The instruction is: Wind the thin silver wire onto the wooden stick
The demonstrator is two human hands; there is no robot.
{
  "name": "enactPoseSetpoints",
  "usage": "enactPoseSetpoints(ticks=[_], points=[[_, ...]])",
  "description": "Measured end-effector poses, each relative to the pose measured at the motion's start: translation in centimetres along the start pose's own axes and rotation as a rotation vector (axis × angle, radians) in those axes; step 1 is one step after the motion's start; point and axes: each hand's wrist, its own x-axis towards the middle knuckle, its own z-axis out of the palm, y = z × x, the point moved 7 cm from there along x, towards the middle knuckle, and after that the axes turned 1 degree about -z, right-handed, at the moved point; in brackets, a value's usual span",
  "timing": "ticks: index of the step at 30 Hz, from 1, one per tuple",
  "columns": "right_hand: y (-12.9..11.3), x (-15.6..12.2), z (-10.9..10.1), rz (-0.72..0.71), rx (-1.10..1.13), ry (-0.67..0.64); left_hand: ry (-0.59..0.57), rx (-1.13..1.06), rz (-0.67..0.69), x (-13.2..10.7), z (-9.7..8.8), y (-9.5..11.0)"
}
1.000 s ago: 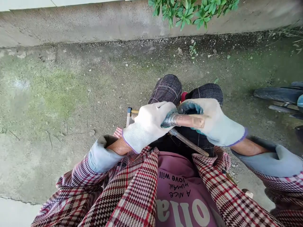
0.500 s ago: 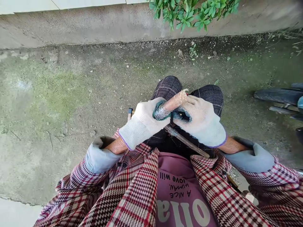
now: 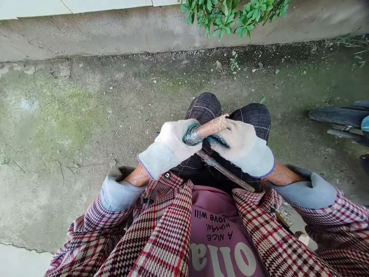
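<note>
My left hand (image 3: 178,144), in a white glove with a dark green palm, is wrapped around a thick wooden stick (image 3: 212,127). Silvery wire (image 3: 193,136) is wound in tight coils about the stick where it leaves my fist. The stick's pale, ragged end points up and right, against the fingers of my right hand (image 3: 240,144). That hand wears a matching glove and is closed; what its fingers hold is hidden. Below both hands a thinner rod (image 3: 230,175), also bound with wire, slants across my lap; its upper end disappears under my left hand.
My knees (image 3: 203,105) in dark checked trousers are under the hands. Mossy bare ground (image 3: 86,111) stretches to a low concrete wall (image 3: 115,34). A leafy shrub (image 3: 227,15) overhangs the wall. At the right edge stands part of a dark wheeled object (image 3: 337,115).
My left hand has shifted slightly left with the wire-wound stick, which now leans lower. The fingers of my right hand have closed in further near its end.
</note>
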Motion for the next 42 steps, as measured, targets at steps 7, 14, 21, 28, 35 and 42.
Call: enactPoseSetpoints(ticks=[7, 14, 21, 28, 35, 42], points=[[0.1, 0.2, 0.2, 0.169, 0.138, -0.011, 0.006, 0.18, 0.11, -0.4, 0.3, 0.7], [1.2, 0.2, 0.5, 0.353, 0.717, 0.033, 0.099, -0.073, -0.014, -0.2, -1.0, -0.9], [0.5, -0.5, 2.0, 0.378, 0.948, -0.061, 0.15, -0.257, -0.082, 0.2, -1.7, -1.9], [1.1, -1.7, 0.2, 0.319, 0.667, 0.115, 0.119, -0.3, -0.168, -0.4, -1.2, -1.1], [0.1, -1.4, -0.5, 0.1, 0.134, 0.052, 0.046, -0.341, -0.195, -0.4, -0.4, -0.6], [-1.4, -1.6, -1.2, -0.072, -0.199, 0.08, -0.104, -0.567, -0.313, 0.2, 1.3, -4.0]])
